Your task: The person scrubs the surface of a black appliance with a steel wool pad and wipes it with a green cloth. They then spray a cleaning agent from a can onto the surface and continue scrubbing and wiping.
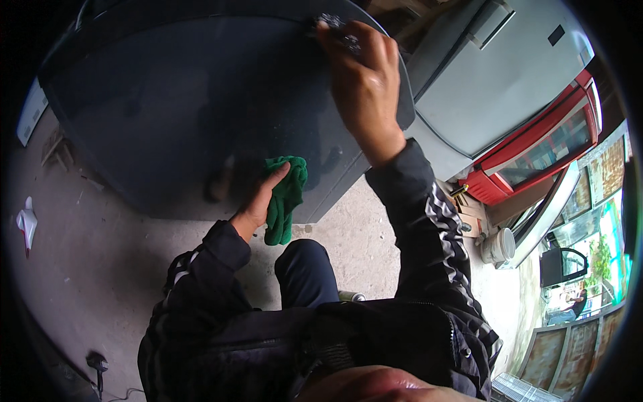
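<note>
A large dark grey, glossy panel (166, 100) of what looks like an appliance stands before me and fills the upper left. Against its upper right part, near the edge, my right hand (364, 75) grips a dark, glinting scouring pad (329, 21), perhaps steel wool. Lower down, a folded green cloth (286, 196) hangs from my left hand (258, 201), pinched under the thumb. That hand is close to the panel's lower edge; I cannot tell if the cloth touches the surface. Small pale specks and dim reflections show on the panel.
A silver-grey refrigerator (482, 85) and a red glass-door cooler (540, 145) are at the right, with a white bucket (497, 246) below. A can (351, 296) stands beside my knee. A black corded tool (98, 363) lies lower left. Another person (577, 304) is far right.
</note>
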Motion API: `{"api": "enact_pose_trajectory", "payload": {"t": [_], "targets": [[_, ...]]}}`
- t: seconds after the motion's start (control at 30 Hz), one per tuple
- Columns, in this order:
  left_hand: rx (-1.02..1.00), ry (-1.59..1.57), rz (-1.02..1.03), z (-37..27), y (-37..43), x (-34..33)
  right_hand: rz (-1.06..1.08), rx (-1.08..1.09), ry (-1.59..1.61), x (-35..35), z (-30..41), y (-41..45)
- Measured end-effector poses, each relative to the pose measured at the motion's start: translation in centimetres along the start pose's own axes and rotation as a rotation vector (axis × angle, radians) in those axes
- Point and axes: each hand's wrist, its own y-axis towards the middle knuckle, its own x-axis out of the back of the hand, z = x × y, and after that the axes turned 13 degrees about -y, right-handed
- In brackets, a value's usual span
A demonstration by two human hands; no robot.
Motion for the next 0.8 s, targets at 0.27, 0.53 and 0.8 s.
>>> {"api": "enact_pose_trajectory", "payload": {"t": [0.27, 0.53, 0.8], "targets": [[-0.034, -0.004, -0.011, -0.2, -0.7, -1.4, -0.019, 0.023, 0.052, -0.4, 0.2, 1.0], [-0.076, 0.022, -0.018, -0.4, -0.5, -0.9, 0.005, 0.038, -0.053, 1.0, 0.0, 1.0], [-0.048, 0.021, -0.042, -0.5, -0.5, 0.1, -0.016, 0.021, 0.047, 0.1, 1.0, 2.2]]}}
